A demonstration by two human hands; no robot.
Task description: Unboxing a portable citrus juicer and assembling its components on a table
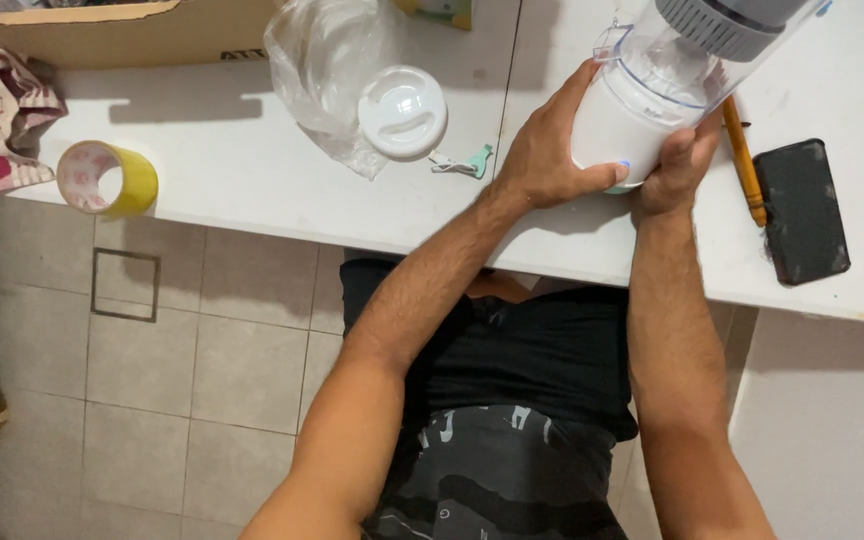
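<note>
A small blender (pixel 642 100) with a white base, a clear jar and a grey top stands tilted on the white table (pixel 252 170). My left hand (pixel 542 150) wraps the left side of the white base. My right hand (pixel 677 165) grips the base from the right and below, thumb up along its side. A white round lid (pixel 402 112) lies on the table to the left of my left hand.
A crumpled clear plastic bag (pixel 322 70) lies behind the lid. A yellow tape roll (pixel 107 178) sits near the table's front edge at left. A black phone (pixel 802 210) and an orange pen (pixel 744 165) lie at right. A cardboard box (pixel 122 35) stands at the back left.
</note>
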